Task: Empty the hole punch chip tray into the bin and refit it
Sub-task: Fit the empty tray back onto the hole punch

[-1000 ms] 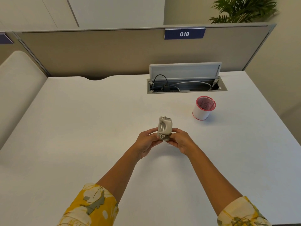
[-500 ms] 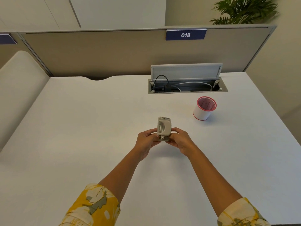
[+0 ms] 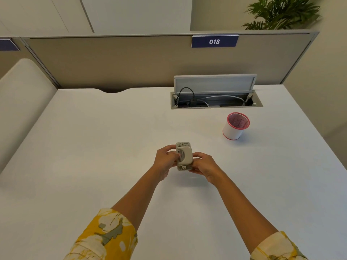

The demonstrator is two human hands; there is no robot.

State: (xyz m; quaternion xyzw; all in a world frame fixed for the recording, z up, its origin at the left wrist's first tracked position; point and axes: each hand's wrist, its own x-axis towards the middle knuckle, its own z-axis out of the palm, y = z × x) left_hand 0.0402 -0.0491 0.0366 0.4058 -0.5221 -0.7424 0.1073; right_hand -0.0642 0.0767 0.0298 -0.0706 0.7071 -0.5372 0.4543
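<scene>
A small beige hole punch (image 3: 185, 155) is held above the middle of the white desk (image 3: 93, 147), its long side pointing away from me. My left hand (image 3: 166, 159) grips its left side with fingers over the slot. My right hand (image 3: 203, 164) clasps its right side and lower end. The chip tray cannot be told apart from the body. A small white bin with a red rim (image 3: 235, 126) stands upright on the desk, to the right and further back.
An open cable hatch (image 3: 216, 99) with wires is set into the desk at the back right, its lid raised. A beige partition with a label reading 018 (image 3: 214, 41) closes off the far edge. A cream cushion (image 3: 20, 102) lies at the left.
My left hand has slid further up the punch's left side and its fingers now cover the slot. The punch has turned slightly. The bin has not moved.
</scene>
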